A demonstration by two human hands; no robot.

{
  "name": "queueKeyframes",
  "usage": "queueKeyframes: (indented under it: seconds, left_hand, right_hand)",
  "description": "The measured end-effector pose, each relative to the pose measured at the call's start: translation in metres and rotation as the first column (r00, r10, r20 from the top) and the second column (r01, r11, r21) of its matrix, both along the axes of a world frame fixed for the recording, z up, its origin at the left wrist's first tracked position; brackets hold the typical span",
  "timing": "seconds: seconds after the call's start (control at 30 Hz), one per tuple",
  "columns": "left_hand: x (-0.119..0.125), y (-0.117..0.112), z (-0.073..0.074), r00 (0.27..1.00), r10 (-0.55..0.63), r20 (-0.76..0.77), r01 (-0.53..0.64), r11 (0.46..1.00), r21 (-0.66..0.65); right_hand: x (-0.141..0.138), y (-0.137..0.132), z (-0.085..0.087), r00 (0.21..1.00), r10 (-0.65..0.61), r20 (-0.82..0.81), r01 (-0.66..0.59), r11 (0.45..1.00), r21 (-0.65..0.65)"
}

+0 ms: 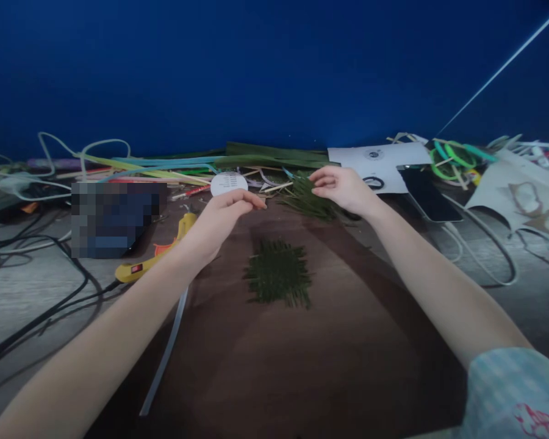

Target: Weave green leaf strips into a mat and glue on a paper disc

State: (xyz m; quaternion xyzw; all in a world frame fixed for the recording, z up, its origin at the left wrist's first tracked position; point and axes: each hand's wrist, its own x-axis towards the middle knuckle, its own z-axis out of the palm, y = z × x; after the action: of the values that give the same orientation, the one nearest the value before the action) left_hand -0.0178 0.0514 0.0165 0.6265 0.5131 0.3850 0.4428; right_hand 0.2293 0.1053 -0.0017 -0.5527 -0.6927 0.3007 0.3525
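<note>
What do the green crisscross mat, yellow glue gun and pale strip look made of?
Green mat: probably leaf strips, dull and dark, uneven ends sticking out. Yellow glue gun: likely hard plastic, evenly coloured. Pale strip: perhaps plastic or glue, translucent-looking, smoothly curved.

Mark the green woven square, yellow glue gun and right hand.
Green woven square [278, 272]: head view, middle of weave.
Yellow glue gun [186, 227]: head view, upper body.
Right hand [342, 188]: head view, middle of hand.

white disc [229, 182]: print illegible; paper sheet [354, 161]: emblem [374, 155] unreadable; sleeve [503, 378]: red lettering unclear
</note>
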Motion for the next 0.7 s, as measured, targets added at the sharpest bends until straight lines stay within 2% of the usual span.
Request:
queueKeyframes:
  seconds: [0.1,0.23,0.43,0.63,0.7]
  left_hand:
    - [0.0017,0.0009,-0.0046,1.000,0.001,-0.013,-0.001,0.999,-0.041]
    - [-0.0001,-0.0016,-0.0066,1.000,-0.005,0.014,0.006,0.990,-0.141]
    - [-0.0028,-0.0001,-0.0067,1.000,-0.029,0.009,0.029,0.990,-0.136]
    - [-0.0076,0.0034,-0.0112,0.999,-0.045,-0.016,0.043,0.992,-0.119]
    - [-0.0082,0.0031,-0.0110,0.998,-0.054,-0.020,0.051,0.993,-0.110]
  right_hand:
    - [0.0003,0.0004,-0.0003,1.000,-0.012,0.024,0.012,1.000,-0.011]
    - [0.0028,0.0012,-0.0011,0.998,-0.034,0.043,0.033,0.999,0.038]
    - [0.0052,0.0005,-0.0048,0.996,0.042,0.085,-0.042,0.999,0.005]
    - [0.0037,-0.0028,0.0023,0.936,0.098,0.339,-0.114,0.993,0.025]
    - [0.0023,-0.0034,0.0021,0.900,0.156,0.407,-0.165,0.986,-0.012]
